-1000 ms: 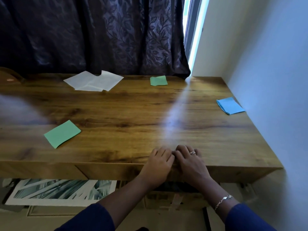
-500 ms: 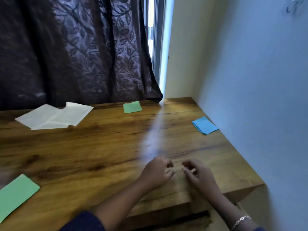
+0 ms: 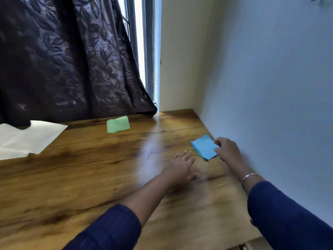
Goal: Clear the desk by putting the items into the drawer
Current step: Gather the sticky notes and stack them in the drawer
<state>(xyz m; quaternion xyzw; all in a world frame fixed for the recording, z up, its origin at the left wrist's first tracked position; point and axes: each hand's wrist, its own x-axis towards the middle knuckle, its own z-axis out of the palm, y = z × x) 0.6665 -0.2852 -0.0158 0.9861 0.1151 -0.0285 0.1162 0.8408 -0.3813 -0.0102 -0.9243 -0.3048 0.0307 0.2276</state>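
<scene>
A stack of blue paper (image 3: 203, 147) lies on the wooden desk (image 3: 90, 177) near the right wall. My right hand (image 3: 227, 150) is at the stack's right edge, with fingers and thumb curled onto it. My left hand (image 3: 180, 168) rests flat on the desk just left of the blue stack, fingers straight, holding nothing. A green paper (image 3: 118, 124) lies at the back by the curtain. White sheets (image 3: 27, 139) lie at the back left. The drawer is below the desk's front edge and is hidden from view.
A dark patterned curtain (image 3: 72, 60) hangs over the back edge of the desk and covers a corner of the white sheets. A pale wall (image 3: 270, 87) runs close along the desk's right side. A window strip (image 3: 140, 51) shows beside the curtain.
Both hands left the desk's front edge and moved forward and right. My right hand reached the blue stack, and my left hand flattened on the desk. The view swung up and to the right.
</scene>
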